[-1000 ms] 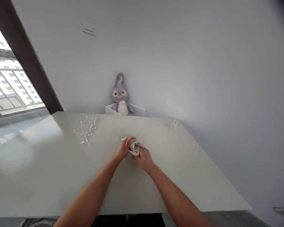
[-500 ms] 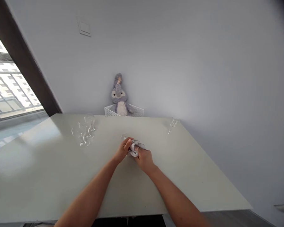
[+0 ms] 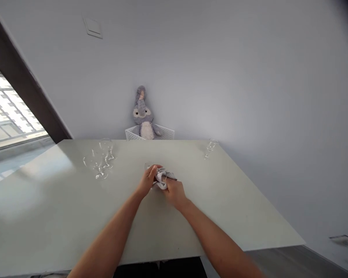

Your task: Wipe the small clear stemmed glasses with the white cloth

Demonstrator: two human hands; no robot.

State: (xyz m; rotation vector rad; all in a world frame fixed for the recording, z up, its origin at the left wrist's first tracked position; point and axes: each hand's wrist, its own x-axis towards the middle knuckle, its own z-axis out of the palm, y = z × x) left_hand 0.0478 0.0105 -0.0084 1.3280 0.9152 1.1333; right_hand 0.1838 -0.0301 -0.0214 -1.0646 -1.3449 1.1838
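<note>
Near the middle of the pale table [image 3: 127, 216], my left hand [image 3: 147, 180] is closed around a clear glass [image 3: 147, 165], which pokes out beyond its fingers and is mostly hidden. My right hand [image 3: 174, 192] has its fingers wrapped in a crumpled white-grey cloth [image 3: 163, 178], pressed against the glass beside my left hand. The two hands are close together, just above the tabletop.
Several stemmed glasses [image 3: 101, 174] stand in a group at the left of the table. Another glass [image 3: 211, 146] is near the back right corner. Behind the far edge, a grey plush toy [image 3: 146, 129] sits in a white basket [image 3: 169, 134] against the wall.
The view has shifted slightly. Both hands keep their grip, with the cloth and glass turned a little between them.
</note>
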